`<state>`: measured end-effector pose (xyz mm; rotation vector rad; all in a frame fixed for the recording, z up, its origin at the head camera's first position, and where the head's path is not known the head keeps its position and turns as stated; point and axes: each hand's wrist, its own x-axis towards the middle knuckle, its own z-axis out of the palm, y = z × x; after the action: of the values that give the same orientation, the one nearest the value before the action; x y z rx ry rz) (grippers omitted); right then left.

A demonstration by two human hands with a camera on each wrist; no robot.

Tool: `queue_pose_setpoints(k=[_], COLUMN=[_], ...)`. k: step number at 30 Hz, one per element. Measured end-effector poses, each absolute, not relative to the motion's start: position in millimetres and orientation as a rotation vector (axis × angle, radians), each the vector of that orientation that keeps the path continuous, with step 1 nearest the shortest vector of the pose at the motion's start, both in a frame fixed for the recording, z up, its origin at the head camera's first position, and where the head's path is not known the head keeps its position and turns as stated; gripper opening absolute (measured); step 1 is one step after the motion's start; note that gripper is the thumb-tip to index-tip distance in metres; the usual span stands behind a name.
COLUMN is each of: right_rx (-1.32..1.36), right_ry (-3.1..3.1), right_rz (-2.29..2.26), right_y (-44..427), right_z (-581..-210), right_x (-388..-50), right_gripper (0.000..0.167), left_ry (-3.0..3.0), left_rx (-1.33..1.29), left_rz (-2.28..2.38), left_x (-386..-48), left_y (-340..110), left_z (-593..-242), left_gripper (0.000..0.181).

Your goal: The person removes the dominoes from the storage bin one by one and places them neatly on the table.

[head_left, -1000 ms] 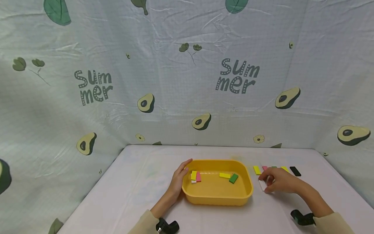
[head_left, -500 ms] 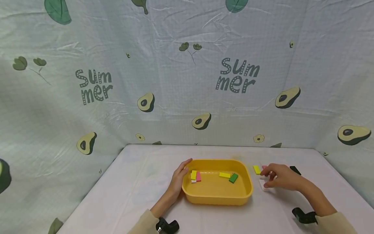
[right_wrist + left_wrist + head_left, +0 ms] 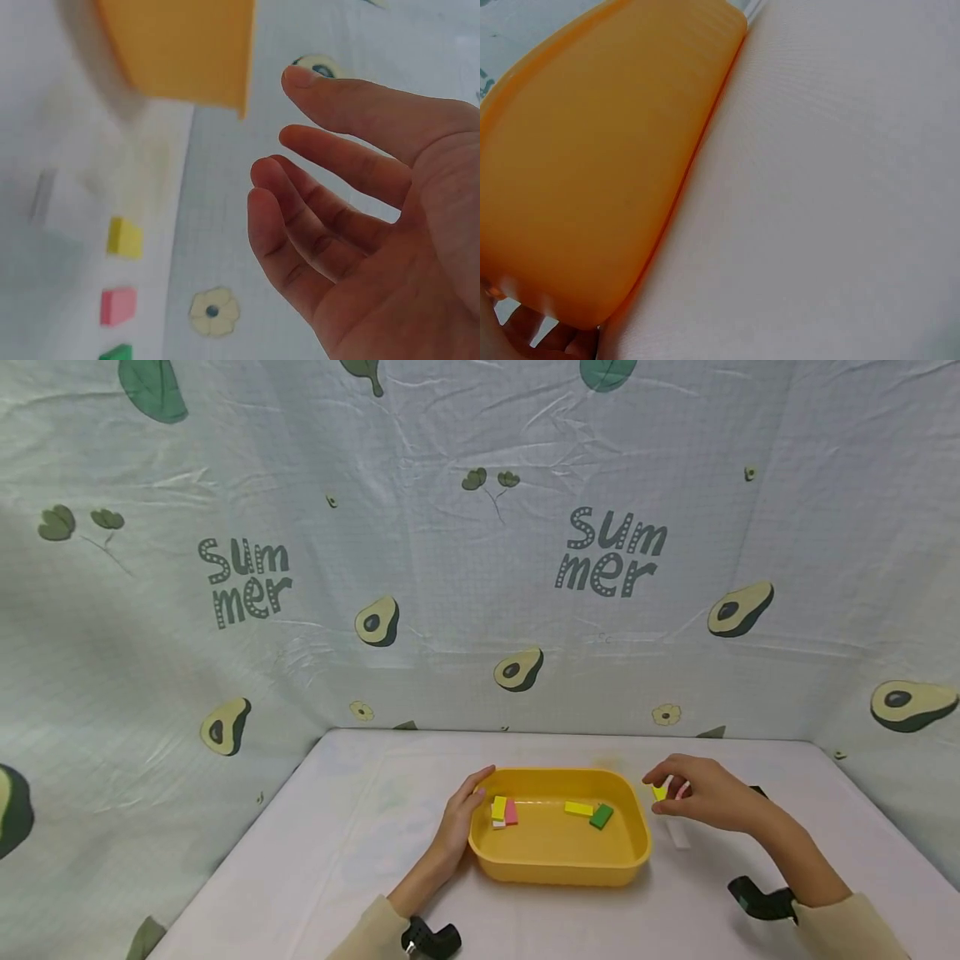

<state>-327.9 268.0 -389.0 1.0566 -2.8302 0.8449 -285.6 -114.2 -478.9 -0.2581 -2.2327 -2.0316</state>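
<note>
My left hand [image 3: 452, 822] holds the left side of a yellow plastic bin [image 3: 555, 874], thumb at the rim; its fingers [image 3: 536, 337] show at the bin's corner in the left wrist view. Inside the bin lie small flat blocks: a yellow block [image 3: 578, 808] beside a green block [image 3: 601, 817], and a yellow, a pink [image 3: 512, 812] and a white one together at the left. My right hand [image 3: 705, 795] is spread above the row on the table, nothing between its fingers. Near it are a white block [image 3: 678, 835], a yellow block [image 3: 125, 238] and a pink block [image 3: 118, 306].
Partly behind the right hand, a black block [image 3: 760, 791] lies at the right of the table. A green block [image 3: 117, 352] shows at the bottom of the right wrist view. A printed cloth [image 3: 450, 568] hangs behind the white tabletop [image 3: 337, 843].
My right hand has lifted off the white block, which stays on the table, and moved up and left to above the yellow and pink blocks. The left hand and bin stay put.
</note>
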Motion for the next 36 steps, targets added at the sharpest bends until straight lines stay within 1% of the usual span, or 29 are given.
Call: queue_pose_setpoints(k=[14, 26, 33, 36], right_rx=[1.209, 1.279, 1.342, 1.340], right_ry=[-2.760, -2.810, -2.788, -2.802], right_rz=[0.954, 0.997, 0.980, 0.977], right_y=[201.9, 154.5, 125.5, 111.2], right_z=[-376.3, -380.1, -384.2, -390.4], right_x=[-322.1, -320.1, -319.2, -316.6], right_gripper=[0.035, 0.036, 0.031, 0.032], left_ry=[-2.236, -2.247, -2.258, -2.267], left_rx=[-0.270, -0.274, -0.262, -0.245], left_rz=[-2.039, -2.030, -2.002, -1.996], left_x=[-284.1, -282.8, -282.0, -279.2], left_y=[-116.5, -116.6, -116.3, -118.5], left_z=[-480.1, -479.2, -479.1, -479.3], left_gripper=[0.049, 0.049, 0.048, 0.048])
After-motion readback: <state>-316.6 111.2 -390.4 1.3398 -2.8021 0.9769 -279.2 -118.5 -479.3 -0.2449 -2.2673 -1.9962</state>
